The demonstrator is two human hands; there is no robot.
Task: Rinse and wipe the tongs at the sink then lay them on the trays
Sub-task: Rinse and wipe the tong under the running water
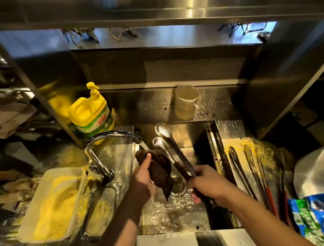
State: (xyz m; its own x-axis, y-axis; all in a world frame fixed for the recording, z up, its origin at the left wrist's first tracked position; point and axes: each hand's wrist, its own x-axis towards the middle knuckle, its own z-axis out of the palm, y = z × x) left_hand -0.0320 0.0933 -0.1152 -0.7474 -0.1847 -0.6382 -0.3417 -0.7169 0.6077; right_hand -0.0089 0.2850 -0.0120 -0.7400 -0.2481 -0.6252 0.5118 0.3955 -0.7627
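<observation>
Wiping stage: your right hand (208, 183) is gripping the tongs (174, 154) by the handle over the sink (198, 138); your left hand (144, 179) is clutching the dark cloth (159, 169) against their arms. You are best drawing the cloth tipward, covering both spoon ends.

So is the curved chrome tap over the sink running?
Cannot tell: no stream shows below the curved chrome tap's spout, though the steel sink floor is wet.
</observation>
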